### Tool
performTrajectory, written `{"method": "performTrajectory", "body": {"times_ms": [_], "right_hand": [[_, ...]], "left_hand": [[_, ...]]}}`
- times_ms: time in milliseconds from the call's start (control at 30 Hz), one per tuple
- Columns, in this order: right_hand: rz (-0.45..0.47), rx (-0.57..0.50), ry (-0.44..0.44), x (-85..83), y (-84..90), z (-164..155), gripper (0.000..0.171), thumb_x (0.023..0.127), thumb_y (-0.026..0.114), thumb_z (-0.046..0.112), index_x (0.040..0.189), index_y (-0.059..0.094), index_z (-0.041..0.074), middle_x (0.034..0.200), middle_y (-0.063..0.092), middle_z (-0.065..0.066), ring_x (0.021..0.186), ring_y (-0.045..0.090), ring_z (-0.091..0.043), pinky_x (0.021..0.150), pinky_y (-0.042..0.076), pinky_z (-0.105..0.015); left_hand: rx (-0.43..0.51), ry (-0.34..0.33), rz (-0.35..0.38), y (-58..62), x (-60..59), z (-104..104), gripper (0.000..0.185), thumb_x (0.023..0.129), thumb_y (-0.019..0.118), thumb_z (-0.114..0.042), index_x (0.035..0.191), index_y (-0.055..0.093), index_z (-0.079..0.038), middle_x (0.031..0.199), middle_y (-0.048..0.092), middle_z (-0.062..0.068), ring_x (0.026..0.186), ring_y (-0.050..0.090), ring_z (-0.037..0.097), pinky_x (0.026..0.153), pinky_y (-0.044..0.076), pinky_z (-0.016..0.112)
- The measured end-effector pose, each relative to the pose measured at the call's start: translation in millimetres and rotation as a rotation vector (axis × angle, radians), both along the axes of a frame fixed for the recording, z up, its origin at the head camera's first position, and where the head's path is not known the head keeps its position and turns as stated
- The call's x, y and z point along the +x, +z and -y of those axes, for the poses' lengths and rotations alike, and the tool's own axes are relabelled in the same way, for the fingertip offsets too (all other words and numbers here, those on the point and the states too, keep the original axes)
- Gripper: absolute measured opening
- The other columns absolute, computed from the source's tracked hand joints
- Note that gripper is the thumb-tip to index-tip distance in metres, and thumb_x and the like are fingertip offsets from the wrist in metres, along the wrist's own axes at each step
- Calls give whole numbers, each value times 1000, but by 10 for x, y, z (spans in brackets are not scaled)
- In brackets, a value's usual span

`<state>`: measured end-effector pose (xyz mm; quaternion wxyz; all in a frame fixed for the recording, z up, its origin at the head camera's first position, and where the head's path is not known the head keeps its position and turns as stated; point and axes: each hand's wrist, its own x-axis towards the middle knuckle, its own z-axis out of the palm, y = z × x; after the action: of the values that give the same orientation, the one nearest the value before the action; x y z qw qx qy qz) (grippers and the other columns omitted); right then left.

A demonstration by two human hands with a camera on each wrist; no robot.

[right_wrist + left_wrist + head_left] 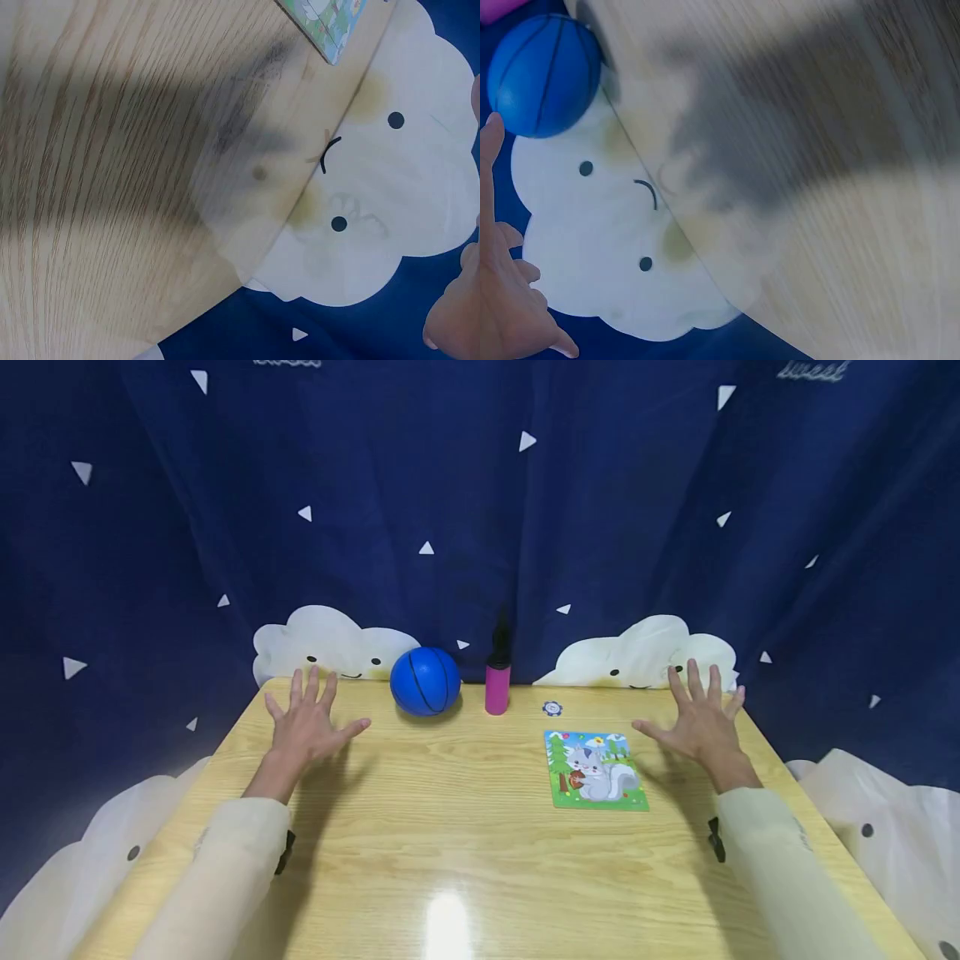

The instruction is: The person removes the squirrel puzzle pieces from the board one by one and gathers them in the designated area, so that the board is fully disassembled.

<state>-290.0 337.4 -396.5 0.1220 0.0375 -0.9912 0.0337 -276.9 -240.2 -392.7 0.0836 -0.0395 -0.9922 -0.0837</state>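
Both hands are held above the table with fingers spread, and neither holds anything. My left hand (pixel 306 727) hovers over the far left of the table, left of a blue ball with black seams (pixel 425 682). To the ball's right stands a pink cylinder with a black top (pixel 497 687); its exact kind is hard to tell. Over the far right is my right hand (pixel 701 722), just right of a square squirrel picture puzzle (pixel 597 772) lying flat. Behind the puzzle lies a small round blue-and-white disc (pixel 552 708). The right wrist view shows the puzzle's corner (pixel 330 37).
A light wooden table (pixel 450 827) fills the lower middle. Behind it and at both sides hangs a dark blue curtain (pixel 375 485) with white triangles and cloud faces. The table's far edge runs just behind the ball and the pink cylinder.
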Motion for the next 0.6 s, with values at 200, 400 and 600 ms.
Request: {"method": "performTrajectory", "body": {"times_ms": [200, 400, 600], "right_hand": [[-2, -1, 17, 89, 26, -17, 109, 74, 53, 76, 153, 8, 14, 158, 1, -22, 142, -10, -48, 100, -8, -77], [20, 2, 44, 240, -6, 16, 109, 75, 53, 75, 152, 13, 9, 158, 1, -22, 142, -8, -49, 101, -11, -75], [1, -34, 121, 416, -68, 78, 106, 78, 56, 70, 152, 14, 6, 157, 7, -23, 144, -3, -47, 101, -8, -76]], "left_hand": [[14, -51, -2, 49, -27, -286, 100, 82, 49, -70, 152, 14, -9, 159, 2, 19, 146, -8, 39, 102, -3, 77], [-11, -155, -24, 29, -4, -769, 97, 81, 52, -69, 152, 17, -13, 160, 6, 13, 148, -3, 34, 107, 2, 73], [-33, -304, -58, -67, 34, -1192, 89, 85, 50, -66, 151, 23, -13, 160, 13, 11, 148, 5, 33, 110, 10, 69]]}}
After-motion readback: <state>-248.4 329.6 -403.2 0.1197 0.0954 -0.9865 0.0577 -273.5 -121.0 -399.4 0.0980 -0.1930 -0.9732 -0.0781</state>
